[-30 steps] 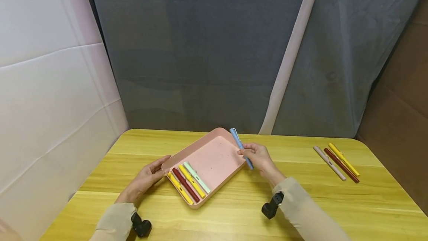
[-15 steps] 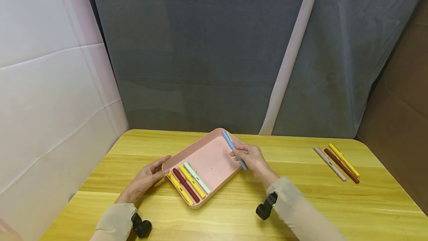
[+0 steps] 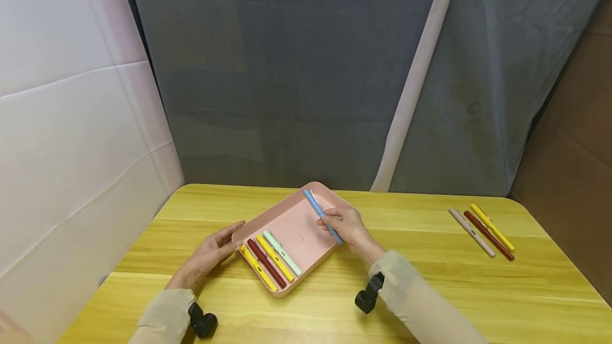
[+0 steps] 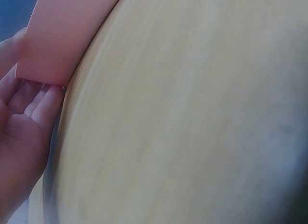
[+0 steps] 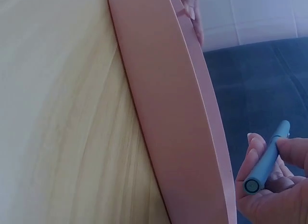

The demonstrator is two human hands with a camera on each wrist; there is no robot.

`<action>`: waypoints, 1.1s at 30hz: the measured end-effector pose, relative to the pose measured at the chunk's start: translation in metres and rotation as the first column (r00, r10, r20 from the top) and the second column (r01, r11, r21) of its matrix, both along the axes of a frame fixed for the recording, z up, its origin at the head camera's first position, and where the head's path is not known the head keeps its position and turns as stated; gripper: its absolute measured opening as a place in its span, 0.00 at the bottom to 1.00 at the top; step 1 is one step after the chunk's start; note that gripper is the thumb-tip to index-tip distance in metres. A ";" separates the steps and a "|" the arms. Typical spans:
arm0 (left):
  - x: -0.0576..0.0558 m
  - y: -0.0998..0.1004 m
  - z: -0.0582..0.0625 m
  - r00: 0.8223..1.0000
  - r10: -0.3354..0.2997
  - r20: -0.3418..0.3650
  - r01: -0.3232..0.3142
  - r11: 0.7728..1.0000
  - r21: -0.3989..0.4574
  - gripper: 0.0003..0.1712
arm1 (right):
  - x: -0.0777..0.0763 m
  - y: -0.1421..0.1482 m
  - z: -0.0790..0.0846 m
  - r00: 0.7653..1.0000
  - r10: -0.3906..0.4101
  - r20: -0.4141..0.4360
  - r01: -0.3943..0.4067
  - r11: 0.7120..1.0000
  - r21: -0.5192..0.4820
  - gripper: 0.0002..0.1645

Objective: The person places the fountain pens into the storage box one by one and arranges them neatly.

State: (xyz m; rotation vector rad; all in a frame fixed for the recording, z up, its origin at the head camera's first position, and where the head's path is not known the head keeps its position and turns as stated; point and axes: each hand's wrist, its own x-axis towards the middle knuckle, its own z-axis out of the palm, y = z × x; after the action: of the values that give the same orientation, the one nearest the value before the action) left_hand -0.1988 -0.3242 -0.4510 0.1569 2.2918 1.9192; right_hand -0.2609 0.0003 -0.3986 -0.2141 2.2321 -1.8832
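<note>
A pink rectangular tray lies at an angle on the table. At its left corner, my left hand grips the wall, thumb at the rim and fingers along the outside, as the left wrist view also shows. My right hand pinches a blue capped pen between thumb and fingers over the right part of the tray. Side by side at the tray's near-left end lie a yellow pen, a dark red pen, a second yellow pen and a mint pen.
To the right on the wooden table lie a pale pinkish-grey pen, a dark red pen and a yellow pen, close together. A grey curtain hangs behind the table, and a white panel stands at the left.
My right hand has moved left with the blue pen, from the tray's right rim to over its inside. My left hand and the tray stay almost still.
</note>
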 end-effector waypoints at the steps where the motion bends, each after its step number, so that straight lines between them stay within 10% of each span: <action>1: 0.000 0.000 0.000 1.000 0.000 0.001 0.000 1.000 0.003 0.38 | 0.000 -0.002 0.000 1.000 0.001 0.000 -0.001 1.000 -0.004 0.15; 33: -0.001 0.000 -0.001 1.000 -0.020 -0.022 0.021 0.999 0.038 0.38 | 0.007 -0.035 -0.004 0.999 0.006 -0.045 -0.004 0.999 0.047 0.11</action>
State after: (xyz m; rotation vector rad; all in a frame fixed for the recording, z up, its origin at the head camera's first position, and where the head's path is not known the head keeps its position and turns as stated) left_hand -0.2000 -0.3244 -0.4522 0.2059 2.2587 1.9624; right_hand -0.2544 -0.0344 -0.4022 -0.2563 2.2995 -1.8396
